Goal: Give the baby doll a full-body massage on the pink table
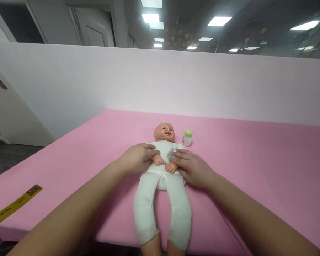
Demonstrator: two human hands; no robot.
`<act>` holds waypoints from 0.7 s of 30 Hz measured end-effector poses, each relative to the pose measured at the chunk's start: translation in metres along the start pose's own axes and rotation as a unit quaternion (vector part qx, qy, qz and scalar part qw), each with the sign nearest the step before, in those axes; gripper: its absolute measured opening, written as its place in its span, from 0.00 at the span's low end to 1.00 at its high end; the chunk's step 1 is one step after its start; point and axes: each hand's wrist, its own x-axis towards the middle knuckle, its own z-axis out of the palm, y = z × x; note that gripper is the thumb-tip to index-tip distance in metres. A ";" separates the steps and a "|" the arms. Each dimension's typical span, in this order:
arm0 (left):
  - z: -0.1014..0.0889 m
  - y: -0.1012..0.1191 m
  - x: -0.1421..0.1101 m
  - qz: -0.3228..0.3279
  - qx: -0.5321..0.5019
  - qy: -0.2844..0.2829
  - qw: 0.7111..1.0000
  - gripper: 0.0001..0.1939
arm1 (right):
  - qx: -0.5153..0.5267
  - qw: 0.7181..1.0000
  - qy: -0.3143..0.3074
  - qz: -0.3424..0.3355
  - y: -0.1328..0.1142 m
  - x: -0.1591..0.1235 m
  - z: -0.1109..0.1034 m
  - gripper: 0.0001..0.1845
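Pink counter (256,170) carries the doll (164,177), lying on its back before us. Our left hand (136,158) and right hand (193,167) rest flat on its sides, fingers loosely curved against the white suit, seemingly not clenched. A small bottle (187,137) stands beside its head.

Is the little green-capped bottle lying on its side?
No, the bottle stands upright on the pink table beside the doll.
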 end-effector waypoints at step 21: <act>0.035 -0.093 0.004 -0.431 -0.615 0.262 0.606 0.14 | 0.570 0.633 0.277 0.445 0.100 -0.019 0.002 0.20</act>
